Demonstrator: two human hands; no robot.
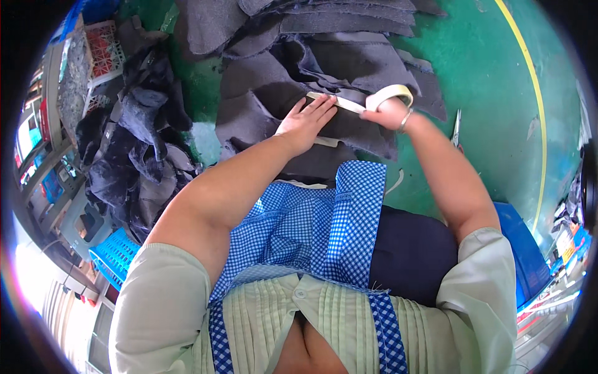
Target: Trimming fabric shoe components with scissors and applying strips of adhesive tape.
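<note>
A roll of cream tape (pixel 402 92) is gripped in my right hand (pixel 391 115), its fingers closed round the ring. From the roll a pale strip (pixel 350 106) runs left across dark grey fabric pieces (pixel 249 78). My left hand (pixel 305 124) lies with fingers stretched out, its fingertips on the strip's left part against the fabric. Another short pale strip (pixel 326 142) shows on the fabric just nearer to me. The cut pieces overlap in layers, with further stacked pieces (pixel 349 22) at the far side.
Scissors (pixel 458 131) lie on the green floor (pixel 492 81) to the right, near a yellow line (pixel 541 124). A heap of dark fabric scraps (pixel 134 143) and a blue basket (pixel 114 255) are on the left. A blue bin (pixel 520 249) stands at the right.
</note>
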